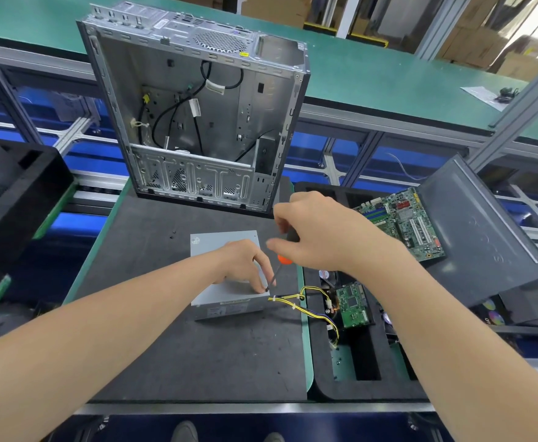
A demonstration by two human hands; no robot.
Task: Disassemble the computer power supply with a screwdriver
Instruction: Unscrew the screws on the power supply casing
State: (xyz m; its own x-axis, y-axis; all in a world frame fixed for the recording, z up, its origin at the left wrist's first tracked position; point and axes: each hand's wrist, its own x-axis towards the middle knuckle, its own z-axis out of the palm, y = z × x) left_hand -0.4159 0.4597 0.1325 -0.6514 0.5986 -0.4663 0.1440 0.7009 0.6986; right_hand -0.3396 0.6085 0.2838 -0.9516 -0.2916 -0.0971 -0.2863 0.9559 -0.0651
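Observation:
A grey metal power supply (pixel 216 247) lies flat on the dark mat (pixel 172 352) in the middle of the bench. Yellow and black wires (pixel 312 306) run out of its right side into a black tray. My right hand (pixel 318 234) grips the black and orange handle of a screwdriver (pixel 284 258), whose shaft slants down to the box's near right corner. My left hand (pixel 245 263) rests on the box's top, its fingertips pinching at the screwdriver's tip; what they pinch is too small to tell.
An emptied computer case (pixel 197 116) stands open behind the box. To the right, a black tray (pixel 366 387) holds a small green board (pixel 353 306) and a fan; a motherboard (pixel 404 221) and a grey side panel (pixel 478 231) lie further right. Black foam (pixel 12 193) sits left.

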